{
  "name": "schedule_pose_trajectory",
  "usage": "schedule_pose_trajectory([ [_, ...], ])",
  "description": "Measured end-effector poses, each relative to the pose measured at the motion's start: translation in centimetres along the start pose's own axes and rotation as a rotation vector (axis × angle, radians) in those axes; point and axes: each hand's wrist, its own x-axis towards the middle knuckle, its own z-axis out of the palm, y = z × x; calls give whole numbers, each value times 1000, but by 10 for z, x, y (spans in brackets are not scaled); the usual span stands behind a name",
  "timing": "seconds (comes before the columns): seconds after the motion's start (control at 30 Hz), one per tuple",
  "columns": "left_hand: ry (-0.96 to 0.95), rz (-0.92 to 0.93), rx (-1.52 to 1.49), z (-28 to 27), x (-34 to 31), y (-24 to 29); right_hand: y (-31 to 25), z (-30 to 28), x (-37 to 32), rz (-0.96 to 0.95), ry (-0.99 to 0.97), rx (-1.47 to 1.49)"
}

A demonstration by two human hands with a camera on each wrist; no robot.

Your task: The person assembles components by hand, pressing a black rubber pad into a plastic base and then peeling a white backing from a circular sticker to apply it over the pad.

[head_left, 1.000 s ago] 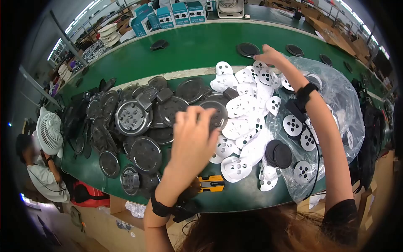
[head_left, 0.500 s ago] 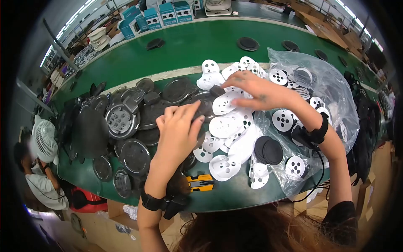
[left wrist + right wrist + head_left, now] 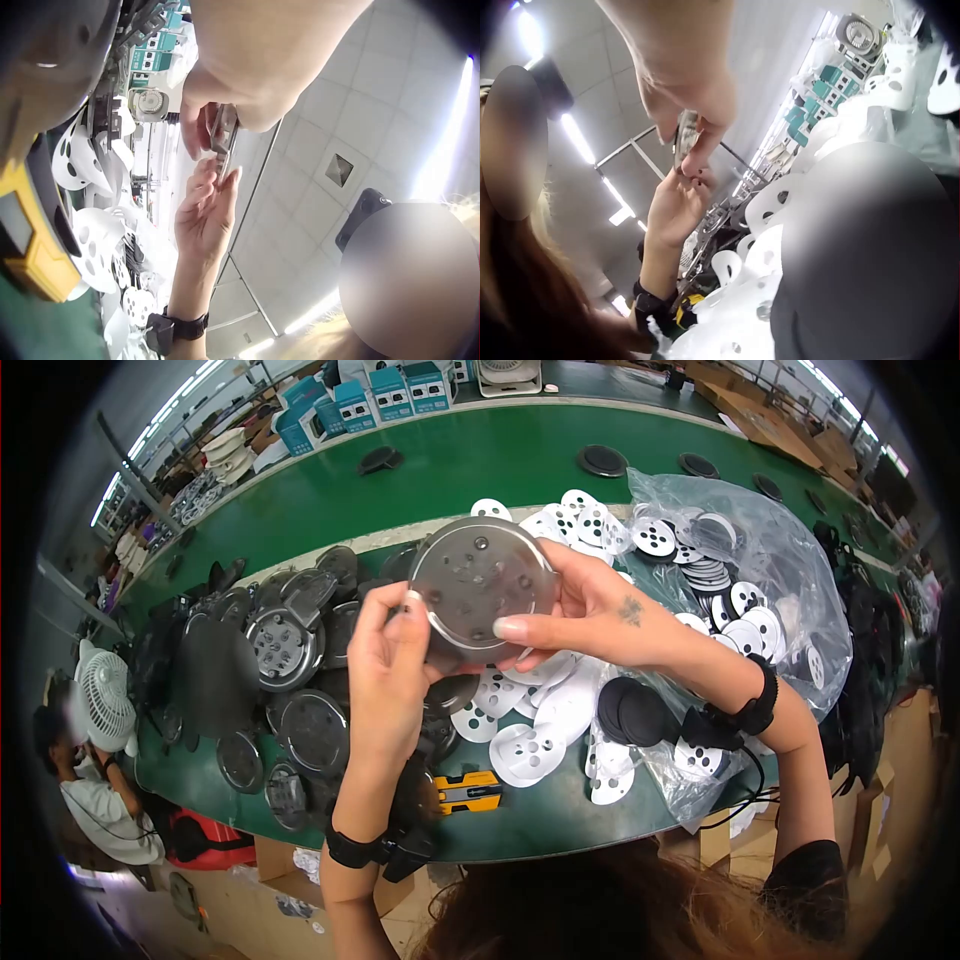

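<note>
A round dark translucent disc with a shiny rim [image 3: 480, 582] is held up between both hands above the pile. The left hand [image 3: 385, 675] grips its left edge, thumb near the rim. The right hand [image 3: 605, 610] pinches the right side, thumb across the front face and fingers behind. Edge-on, the disc [image 3: 682, 141] shows between the two hands in the right wrist view. In the left wrist view, the left hand [image 3: 244, 75] is at the top and the right hand [image 3: 204, 225] below, both on the disc.
Dark discs [image 3: 318, 732] lie piled at left, white perforated pieces [image 3: 528, 753] in the middle. Black round pads [image 3: 632, 712], a clear plastic bag [image 3: 790, 560] and a yellow tool [image 3: 468, 792] rest on the green table [image 3: 560, 830]. A seated person is at far left.
The right hand has come back from the far discs to the middle. Both hands now hold a dark disc raised above the pile; half a second ago they were apart.
</note>
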Motion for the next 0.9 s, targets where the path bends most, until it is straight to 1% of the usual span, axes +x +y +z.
schedule_pose_trajectory([
  [0.03, -4, -5, -3, 0, 0, 1, -1, -4, -2, 31, -47, -13],
  [0.07, 83, 51, -37, -1, 1, 2, 7, -17, 0, -11, -93, -68],
  [0.1, 170, 105, -72, -2, 2, 3, 12, -28, -1, -83, -78, -166],
  [0.17, 153, 114, -113, -10, 2, 8, 9, -45, -5, -120, 60, -694],
  [0.2, 148, 112, -136, -11, 2, 8, 8, -53, -12, -106, 107, -929],
  [0.23, 144, 108, -163, -11, 1, 8, 12, -67, -20, -143, 77, -1133],
  [0.3, 129, 78, -141, -7, 0, 9, 11, -87, -43, 155, -7, -1311],
  [0.33, 160, 40, -151, -5, 0, 7, 11, -89, -53, 177, -2, -1313],
  [0.4, 187, -5, -169, -3, -2, 6, 12, -88, -70, 366, -151, -1415],
  [0.43, 144, -32, -138, -3, -3, 7, 18, -90, -76, 379, -149, -1414],
  [0.47, 101, -58, -104, -2, -4, 7, 30, -94, -82, 317, -76, -1462],
  [0.5, 96, -65, -106, 2, -4, 7, 36, -94, -86, 253, -2, -1508],
  [0.53, 157, -74, -82, 6, -3, 6, 32, -96, -81, 378, -43, -1419],
  [0.57, 219, -79, -57, 9, -3, 6, 32, -99, -81, 381, -40, -1416],
  [0.6, 217, -80, -56, 4, -2, 4, 32, -101, -81, 370, -29, -1387],
  [0.67, -89, -190, 197, -13, -1, 1, 30, -104, -79, 353, -19, -1359],
  [0.7, -40, -194, 233, -2, -2, 1, 29, -105, -78, 330, -25, -1348],
  [0.77, -135, -252, 279, 0, -2, 4, 27, -107, -78, 285, -39, -1325],
  [0.8, -133, -252, 279, 1, -3, 4, 30, -109, -79, 126, -38, -1362],
  [0.83, -165, -284, 297, 3, -3, 4, 31, -108, -79, 126, -39, -1361],
  [0.9, -197, -316, 316, 7, -5, 4, 27, -99, -80, 76, 12, -1541],
])
